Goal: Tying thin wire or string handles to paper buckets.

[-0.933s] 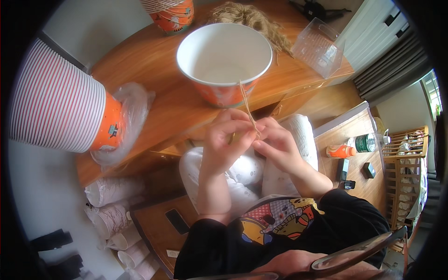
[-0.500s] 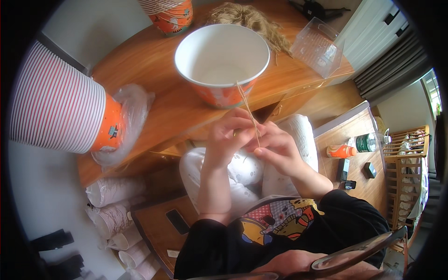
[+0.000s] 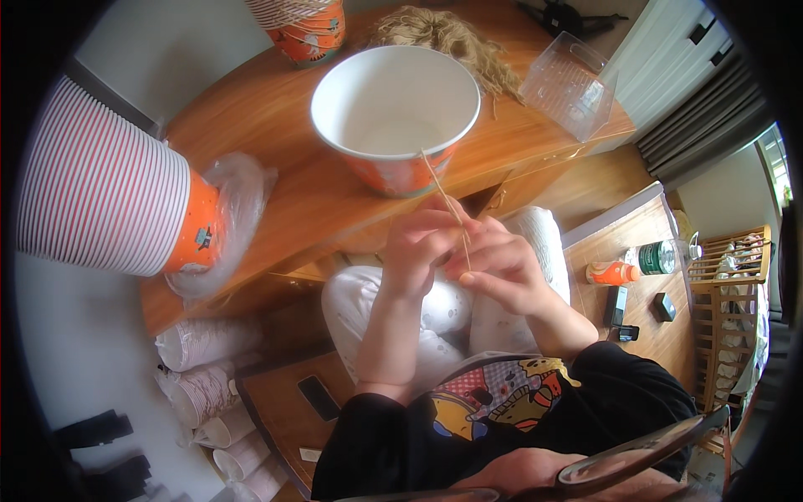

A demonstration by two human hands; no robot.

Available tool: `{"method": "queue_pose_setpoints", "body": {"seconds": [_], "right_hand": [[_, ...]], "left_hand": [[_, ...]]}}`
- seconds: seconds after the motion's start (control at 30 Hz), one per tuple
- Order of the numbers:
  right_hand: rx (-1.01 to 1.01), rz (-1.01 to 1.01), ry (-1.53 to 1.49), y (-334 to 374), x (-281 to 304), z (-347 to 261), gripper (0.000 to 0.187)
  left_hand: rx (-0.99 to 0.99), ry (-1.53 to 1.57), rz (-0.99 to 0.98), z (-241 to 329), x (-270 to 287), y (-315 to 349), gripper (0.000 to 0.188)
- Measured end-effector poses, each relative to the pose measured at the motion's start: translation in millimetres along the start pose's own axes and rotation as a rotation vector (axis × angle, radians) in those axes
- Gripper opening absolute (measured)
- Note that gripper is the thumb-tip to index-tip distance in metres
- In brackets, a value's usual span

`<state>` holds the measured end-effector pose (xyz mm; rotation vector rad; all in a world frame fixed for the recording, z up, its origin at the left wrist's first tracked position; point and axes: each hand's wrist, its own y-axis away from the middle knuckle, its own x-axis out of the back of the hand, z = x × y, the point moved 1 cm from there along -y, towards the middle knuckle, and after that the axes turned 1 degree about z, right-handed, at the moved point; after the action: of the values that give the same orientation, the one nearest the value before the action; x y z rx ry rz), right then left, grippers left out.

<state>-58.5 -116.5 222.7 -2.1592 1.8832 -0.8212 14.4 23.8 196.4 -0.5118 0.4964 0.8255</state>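
Note:
A large paper bucket [image 3: 351,159], white inside with an orange printed wall, stands at the near edge of the wooden table. From its near rim a thin tan string [image 3: 436,179] runs down, taut, to my hands above my lap. My left hand [image 3: 416,247] pinches the string with bent fingers. Close against it, my right hand [image 3: 504,266] grips the string's lower part between thumb and fingers. The fingers of both hands nearly touch, and they hide part of the string there.
Left on the table [image 3: 276,125] lies a tall stack of nested paper buckets [image 3: 109,180] in a plastic bag [image 3: 242,209]. Behind are a bundle of tan string [image 3: 443,38], another bucket stack [image 3: 309,33] and a clear plastic box [image 3: 569,88]. Bottles [image 3: 655,257] stand on the right.
My left hand has shifted slightly to the right, closer to my right hand. The string's strands look drawn together, and the bucket has moved slightly left.

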Motion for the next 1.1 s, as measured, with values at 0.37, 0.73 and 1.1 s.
{"method": "queue_pose_setpoints", "body": {"seconds": [0.37, 0.73, 1.1], "right_hand": [[0.038, -0.023, -0.023, 4.0, -1.4, 0.5, 0.01], [0.152, -0.149, -0.012, 12.0, -1.8, -4.7, 0.01], [0.156, -0.173, 0.057, 28.7, 17.1, -5.8, 0.011]], "left_hand": [[-0.052, 0.362, -0.03, -26.5, 1.5, -13.5, 0.017], [0.084, 0.585, 0.214, -13.6, -19.6, -22.4, 0.015], [0.082, 0.71, 0.248, -17.0, -23.4, -28.9, 0.019]]}}
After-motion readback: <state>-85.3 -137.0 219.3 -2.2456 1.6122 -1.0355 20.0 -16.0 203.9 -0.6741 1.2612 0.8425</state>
